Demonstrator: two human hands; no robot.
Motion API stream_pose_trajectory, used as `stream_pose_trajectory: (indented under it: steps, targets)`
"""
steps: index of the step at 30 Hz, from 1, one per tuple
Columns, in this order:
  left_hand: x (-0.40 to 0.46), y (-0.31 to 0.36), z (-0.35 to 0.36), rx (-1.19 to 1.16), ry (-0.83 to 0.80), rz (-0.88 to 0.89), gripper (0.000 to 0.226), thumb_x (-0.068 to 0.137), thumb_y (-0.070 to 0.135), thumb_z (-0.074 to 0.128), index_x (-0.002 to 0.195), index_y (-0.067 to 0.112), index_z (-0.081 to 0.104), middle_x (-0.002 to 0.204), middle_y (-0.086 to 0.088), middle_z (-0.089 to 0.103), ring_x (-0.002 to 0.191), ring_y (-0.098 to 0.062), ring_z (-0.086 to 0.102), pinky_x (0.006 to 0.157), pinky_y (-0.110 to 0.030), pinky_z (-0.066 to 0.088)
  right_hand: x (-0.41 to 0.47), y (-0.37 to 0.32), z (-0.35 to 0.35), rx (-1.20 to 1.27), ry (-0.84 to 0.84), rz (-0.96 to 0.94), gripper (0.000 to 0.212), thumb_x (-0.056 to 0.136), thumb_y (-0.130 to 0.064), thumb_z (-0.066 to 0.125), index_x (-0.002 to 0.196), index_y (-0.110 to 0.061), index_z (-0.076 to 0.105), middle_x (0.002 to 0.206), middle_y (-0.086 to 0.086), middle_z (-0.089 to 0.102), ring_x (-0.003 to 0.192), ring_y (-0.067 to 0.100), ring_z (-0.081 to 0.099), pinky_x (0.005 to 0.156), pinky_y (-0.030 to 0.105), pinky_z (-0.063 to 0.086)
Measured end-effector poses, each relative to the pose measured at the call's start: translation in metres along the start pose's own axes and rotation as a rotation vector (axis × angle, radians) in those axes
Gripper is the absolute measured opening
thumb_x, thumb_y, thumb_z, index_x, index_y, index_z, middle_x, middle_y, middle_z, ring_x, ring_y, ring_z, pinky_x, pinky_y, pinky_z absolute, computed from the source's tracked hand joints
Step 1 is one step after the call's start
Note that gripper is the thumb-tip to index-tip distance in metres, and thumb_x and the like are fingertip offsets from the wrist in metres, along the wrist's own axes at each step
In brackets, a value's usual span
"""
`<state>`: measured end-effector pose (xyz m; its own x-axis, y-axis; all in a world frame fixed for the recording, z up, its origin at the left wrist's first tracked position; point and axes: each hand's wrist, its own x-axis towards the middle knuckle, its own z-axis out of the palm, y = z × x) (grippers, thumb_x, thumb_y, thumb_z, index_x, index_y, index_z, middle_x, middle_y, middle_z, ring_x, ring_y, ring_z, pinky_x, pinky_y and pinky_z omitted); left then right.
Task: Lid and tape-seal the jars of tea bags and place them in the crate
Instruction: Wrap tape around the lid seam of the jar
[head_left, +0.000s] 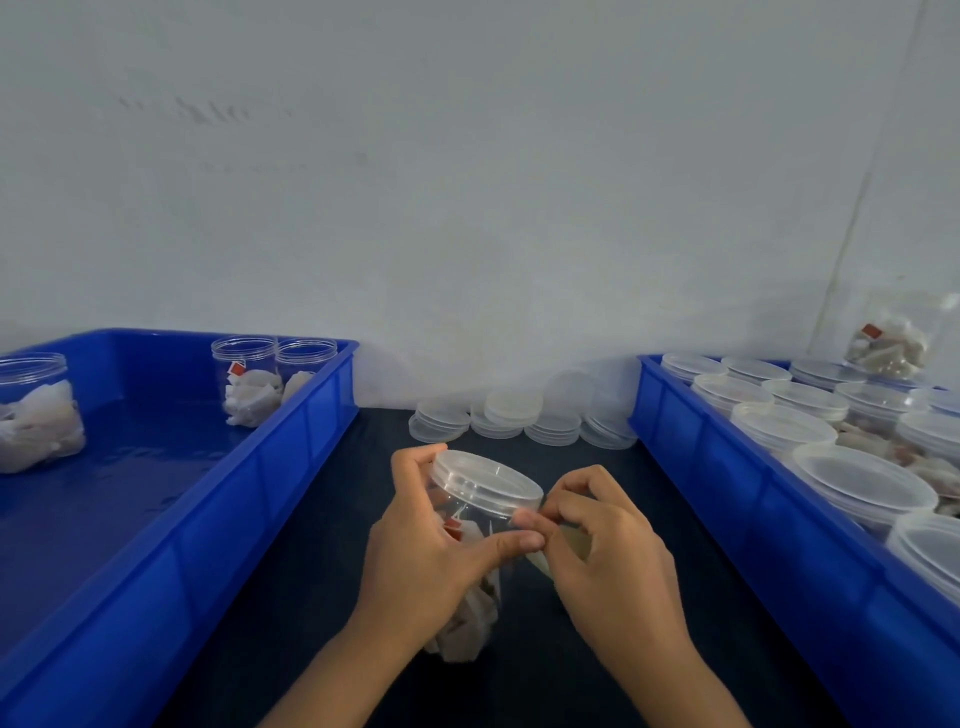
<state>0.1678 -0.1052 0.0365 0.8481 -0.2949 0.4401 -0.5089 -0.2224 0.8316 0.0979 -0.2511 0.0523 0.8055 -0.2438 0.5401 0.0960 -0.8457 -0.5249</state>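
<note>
My left hand (431, 551) grips a clear plastic jar of tea bags (478, 525) with a clear lid (485, 478) on it, tilted over the dark table. Its thumb presses near the lid's rim. My right hand (608, 551) is curled round a roll of tape (561, 540) and pinches at the jar's side just below the lid. The blue crate on the left (291, 441) holds three open jars of tea bags (249, 379). The blue crate on the right (727, 467) is full of lidded jars (862, 483).
Several loose clear lids (519, 415) lie stacked at the back of the table against the white wall. A clear bag of tea bags (891, 348) stands at the far right behind the right crate. Dark table surface (322, 597) runs between the crates.
</note>
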Motion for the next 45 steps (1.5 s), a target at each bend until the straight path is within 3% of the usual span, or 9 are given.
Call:
stream_pose_trajectory:
  steps: [6,9,12,15,18,22,27,34,45]
  targets:
    - [-0.002,-0.001,0.005,0.021,0.129,0.050,0.085,0.041,0.090,0.063,0.111,0.054,0.030,0.107,0.046,0.045,0.098,0.021,0.051,0.069,-0.007,0.047,0.002,-0.001,-0.012,0.002,-0.142,-0.036,0.029,0.096,-0.040,0.041,0.078,-0.030,0.061,0.103,-0.022,0.043,0.084,0.003,0.056,0.076,0.028,0.051]
    - [-0.001,-0.001,0.002,0.022,0.150,0.057,0.085,0.040,0.093,0.059,0.110,0.054,0.031,0.106,0.043,0.048,0.098,0.021,0.051,0.070,-0.002,0.045,0.003,0.000,-0.014,-0.003,-0.212,-0.036,0.024,0.100,-0.031,0.038,0.086,-0.033,0.057,0.104,-0.021,0.043,0.085,0.003,0.056,0.078,0.026,0.051]
    - [0.002,-0.003,-0.007,0.011,0.170,0.050,0.083,0.040,0.087,0.065,0.109,0.052,0.036,0.104,0.027,0.056,0.096,0.018,0.055,0.069,-0.006,0.048,0.000,-0.001,-0.013,0.150,-0.355,0.014,0.022,0.101,-0.029,0.040,0.109,-0.048,0.041,0.105,-0.021,0.050,0.086,0.002,0.057,0.073,0.022,0.049]
    - [0.007,-0.005,-0.019,0.000,0.165,0.043,0.081,0.040,0.076,0.072,0.109,0.047,0.041,0.105,0.018,0.063,0.094,0.006,0.063,0.073,-0.017,0.054,0.000,0.001,-0.011,0.271,-0.465,0.123,0.052,0.098,-0.040,0.043,0.127,-0.063,0.007,0.097,-0.006,0.064,0.085,0.010,0.063,0.076,0.024,0.050]
    - [0.007,-0.005,-0.022,-0.003,0.114,0.031,0.084,0.039,0.075,0.075,0.110,0.043,0.043,0.107,0.015,0.065,0.096,0.001,0.065,0.076,-0.022,0.057,0.002,0.002,-0.011,0.148,-0.490,0.127,0.033,0.096,-0.052,0.035,0.127,-0.051,0.022,0.081,0.002,0.067,0.078,0.014,0.065,0.077,0.030,0.053]
    - [0.009,-0.008,-0.021,-0.026,0.070,-0.015,0.087,0.036,0.073,0.077,0.111,0.040,0.045,0.109,0.011,0.065,0.098,-0.008,0.066,0.082,-0.033,0.058,0.004,0.002,-0.014,0.017,-0.507,0.123,0.027,0.099,-0.051,0.030,0.105,-0.032,0.049,0.068,-0.004,0.053,0.058,0.007,0.048,0.058,0.026,0.043]
    - [0.012,-0.008,-0.019,-0.145,0.075,-0.065,0.083,0.035,0.065,0.079,0.107,0.037,0.050,0.102,0.013,0.067,0.092,-0.003,0.066,0.079,-0.028,0.056,0.009,-0.003,-0.023,-0.268,-0.378,-0.097,0.029,0.103,-0.042,0.024,0.093,-0.025,0.045,0.078,-0.008,0.050,0.064,0.006,0.043,0.067,0.022,0.034]
    - [0.011,-0.007,-0.018,-0.231,-0.008,-0.065,0.087,0.036,0.057,0.083,0.112,0.032,0.051,0.100,0.013,0.068,0.090,0.000,0.066,0.069,-0.012,0.052,0.009,0.004,-0.018,-0.225,-0.382,-0.027,0.034,0.102,-0.044,0.023,0.098,-0.025,0.052,0.077,-0.007,0.051,0.067,0.009,0.047,0.071,0.024,0.030]
    - [0.005,-0.003,-0.011,-0.309,-0.045,-0.067,0.087,0.039,0.051,0.087,0.108,0.035,0.037,0.105,-0.001,0.067,0.091,-0.003,0.068,0.067,-0.009,0.051,0.012,0.006,-0.016,-0.311,-0.412,-0.025,0.026,0.104,-0.036,0.032,0.107,-0.021,0.052,0.087,-0.005,0.053,0.081,0.012,0.053,0.075,0.025,0.034]
